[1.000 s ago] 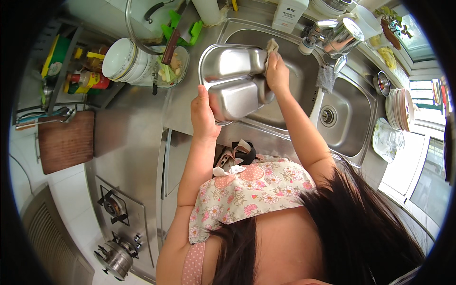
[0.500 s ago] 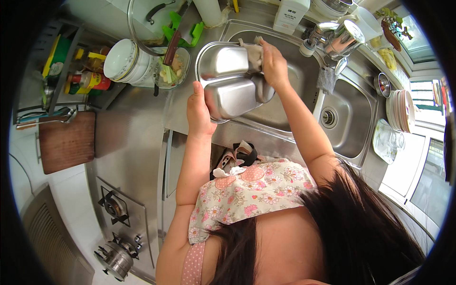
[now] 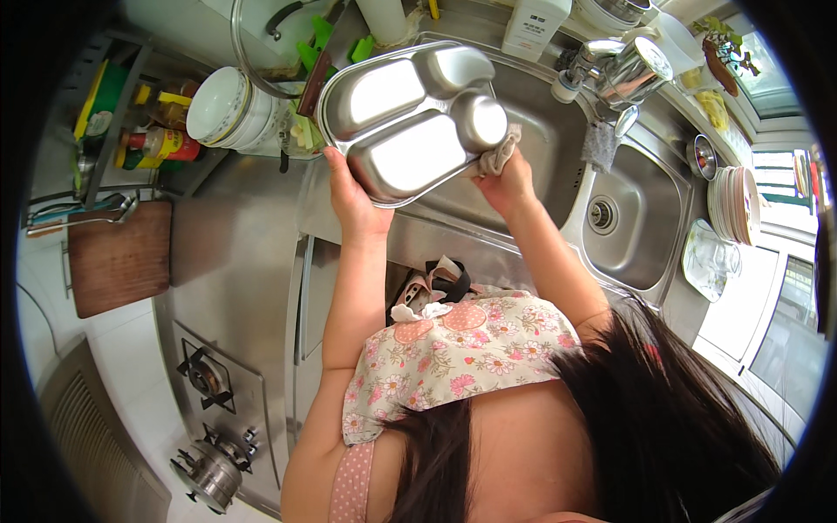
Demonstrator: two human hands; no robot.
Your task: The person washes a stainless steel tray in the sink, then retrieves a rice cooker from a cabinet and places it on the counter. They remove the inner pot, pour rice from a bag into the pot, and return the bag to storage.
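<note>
A shiny metal compartment tray (image 3: 405,131) is tilted over the left edge of the sink, its bulging underside turned toward me. My left hand (image 3: 356,196) grips its near left rim, thumb on the visible face and the other fingers hidden behind it. At the tray's right rim, my right hand (image 3: 508,183) is closed around a crumpled beige cloth (image 3: 501,150). The cloth lies against the rim beside the small round compartment. Whether some right fingers also hold the tray's edge cannot be seen.
A double sink (image 3: 558,187) lies beneath, with a chrome faucet (image 3: 632,74) behind it. Stacked bowls (image 3: 218,109) and a brown-handled knife (image 3: 316,83) stand left. Stacked plates (image 3: 732,205) are at right. A wooden board (image 3: 120,261) and gas stove (image 3: 205,375) are farther left.
The tray has turned and shifted up and left, showing more of its underside. My right hand, with the cloth, has moved from the tray's top right down to its lower right rim.
</note>
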